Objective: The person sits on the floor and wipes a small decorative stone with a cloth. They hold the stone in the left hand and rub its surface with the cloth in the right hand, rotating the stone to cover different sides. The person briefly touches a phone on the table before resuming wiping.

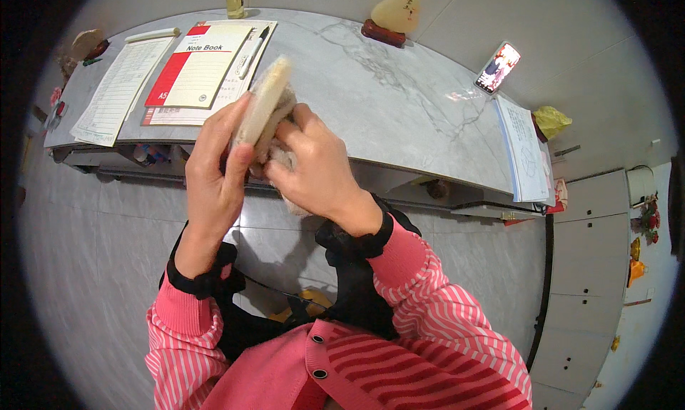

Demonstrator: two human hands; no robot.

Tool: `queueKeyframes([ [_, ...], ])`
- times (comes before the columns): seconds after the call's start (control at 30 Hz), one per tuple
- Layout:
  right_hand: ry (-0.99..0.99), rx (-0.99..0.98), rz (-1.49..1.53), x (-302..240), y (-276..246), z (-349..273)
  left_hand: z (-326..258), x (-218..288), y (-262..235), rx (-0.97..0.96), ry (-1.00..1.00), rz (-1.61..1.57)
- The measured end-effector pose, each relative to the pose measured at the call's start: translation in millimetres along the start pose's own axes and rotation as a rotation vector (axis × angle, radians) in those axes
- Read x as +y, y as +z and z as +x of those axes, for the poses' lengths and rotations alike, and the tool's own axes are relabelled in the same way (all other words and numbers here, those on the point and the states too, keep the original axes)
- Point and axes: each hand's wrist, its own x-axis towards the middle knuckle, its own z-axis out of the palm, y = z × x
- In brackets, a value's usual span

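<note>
My left hand (214, 174) grips a flat, pale beige slipper-like thing (262, 99) by its edge, holding it upright in front of the grey marble desk (385, 103). Its fuzzy grey lining (285, 160) shows between my hands. My right hand (317, 171) is closed on that fuzzy part, fingers pressed into it beside the left thumb. Both hands are raised over the tiled floor, just in front of the desk edge. Pink striped sleeves with black cuffs cover my forearms.
On the desk lie a red and cream notebook (196, 64) with a pen (253, 49), a lined sheet (118, 89), a stack of papers (524, 149), a lit phone (498, 67) and a pale stone on a red base (394, 14). White cabinets (592, 267) stand right.
</note>
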Motion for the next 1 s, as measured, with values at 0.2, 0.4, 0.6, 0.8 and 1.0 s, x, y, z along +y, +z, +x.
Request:
queueKeyframes([
  [0.2,0.071,0.025,0.016,4.2,-0.3,0.7,-1.8,10.3,3.8,-0.039,0.102,0.118],
  [0.4,0.001,0.059,-0.002,0.0,1.7,1.2,-1.0,7.1,4.9,0.001,0.145,0.165],
  [0.6,-0.114,0.109,-0.064,-10.8,3.7,-3.3,0.7,-2.5,5.2,0.083,-0.002,0.041],
  [0.8,-0.077,0.201,0.055,-5.4,4.1,0.4,-6.5,-3.2,6.2,0.014,-0.239,-0.181],
  [1.0,0.078,0.364,0.193,14.8,-8.2,9.7,-16.1,10.2,11.4,-0.138,-0.371,-0.282],
])
